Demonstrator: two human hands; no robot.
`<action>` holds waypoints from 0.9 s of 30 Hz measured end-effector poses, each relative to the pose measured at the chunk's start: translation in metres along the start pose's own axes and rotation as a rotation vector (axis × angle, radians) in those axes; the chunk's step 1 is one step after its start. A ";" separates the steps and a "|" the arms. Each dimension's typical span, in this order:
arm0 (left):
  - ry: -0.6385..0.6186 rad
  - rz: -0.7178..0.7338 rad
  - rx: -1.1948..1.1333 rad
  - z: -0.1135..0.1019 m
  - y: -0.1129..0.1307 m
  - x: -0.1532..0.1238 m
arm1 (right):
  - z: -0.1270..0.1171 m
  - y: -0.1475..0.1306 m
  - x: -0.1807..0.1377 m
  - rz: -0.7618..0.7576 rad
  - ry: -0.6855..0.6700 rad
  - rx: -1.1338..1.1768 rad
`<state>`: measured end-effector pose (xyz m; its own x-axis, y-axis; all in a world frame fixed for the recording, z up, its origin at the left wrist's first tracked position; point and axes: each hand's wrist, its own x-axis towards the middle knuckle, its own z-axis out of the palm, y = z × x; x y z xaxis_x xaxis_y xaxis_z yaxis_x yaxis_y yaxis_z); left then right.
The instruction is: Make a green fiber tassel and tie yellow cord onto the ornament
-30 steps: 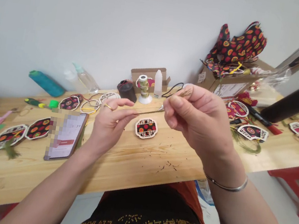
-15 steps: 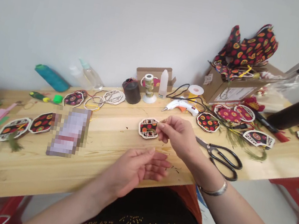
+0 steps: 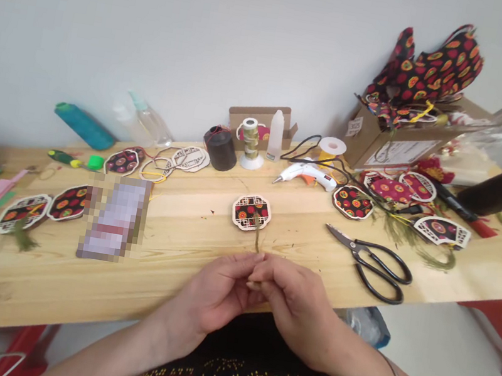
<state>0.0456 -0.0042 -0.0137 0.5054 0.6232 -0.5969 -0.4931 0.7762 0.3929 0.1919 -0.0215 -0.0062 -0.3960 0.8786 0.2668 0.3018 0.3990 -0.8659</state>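
Observation:
At the front edge of the table my two hands meet with fingertips together. My left hand [image 3: 225, 292] is closed, thumb and fingers pinching an olive-green thread tassel [image 3: 258, 237]. Against it, my right hand [image 3: 295, 296] is closed too, its fingers on the same threads; the part between the fingers is hidden. One end of the tassel lies across an eight-lobed pendant [image 3: 248, 205], which has a pale fretwork rim and black fabric with red and orange flowers. This pendant lies flat on the wood, just beyond the hands.
Open-bladed scissors [image 3: 366, 260] lie right of my hands. Behind are a white glue gun [image 3: 307, 175], a thread spool [image 3: 249, 143], a black cone [image 3: 220, 148] and a squeeze bottle [image 3: 276, 136]. More pendants [image 3: 352, 202] and a cardboard box [image 3: 401, 142] stand right; a blurred patch [image 3: 115, 220] lies left.
My right hand has come down from over the pendant to meet my left hand, drawing the threads toward me. The pendant is now fully uncovered, and my left fingers have closed.

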 end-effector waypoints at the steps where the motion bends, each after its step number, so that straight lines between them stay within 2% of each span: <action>1: 0.010 0.002 0.017 0.000 0.000 0.000 | 0.001 0.000 -0.002 -0.013 -0.007 -0.016; 7: 0.071 0.051 0.116 0.000 0.003 -0.002 | 0.001 -0.001 -0.011 -0.026 -0.050 -0.040; 11: 0.061 0.064 0.140 -0.003 0.006 0.000 | -0.003 -0.007 -0.012 -0.032 -0.113 -0.027; 16: 0.130 0.096 0.115 -0.001 0.010 -0.001 | -0.008 -0.013 -0.015 -0.015 -0.222 0.037; 22: 0.230 0.122 0.147 0.002 0.012 0.000 | -0.009 -0.011 -0.019 0.054 -0.425 0.121; 27: 0.280 0.125 0.164 0.002 0.013 0.002 | -0.009 -0.011 -0.016 0.099 -0.526 0.170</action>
<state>0.0418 0.0071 -0.0081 0.2233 0.6813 -0.6971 -0.4071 0.7150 0.5684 0.2028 -0.0381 0.0031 -0.7654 0.6429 -0.0290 0.2329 0.2346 -0.9438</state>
